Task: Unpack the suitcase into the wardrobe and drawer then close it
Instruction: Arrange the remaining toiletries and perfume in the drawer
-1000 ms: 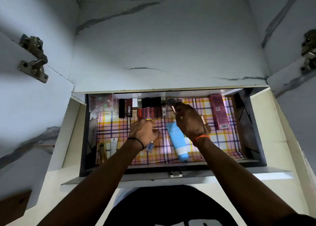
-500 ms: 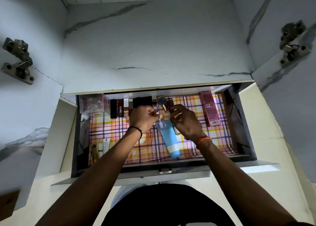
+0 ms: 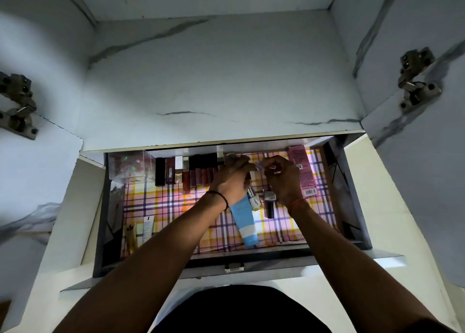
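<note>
The open drawer, lined with plaid paper, is pulled out below the wardrobe shelf. Both my hands are over its back middle, fingers curled. My left hand and my right hand meet on a small clear item and pinch it between them. Under the hands lie a small gold-capped bottle and a dark bottle. A blue tube lies lengthwise in the middle. The suitcase is not in view.
A row of lipsticks and a clear box stand along the drawer's back left. A pink carton lies at the right, small tubes at the front left. The marbled shelf above is bare; door hinges flank it.
Both hands moved toward the drawer's back and came together on the small item. The gold-capped and dark bottles now show beneath them; the camera shifted slightly.
</note>
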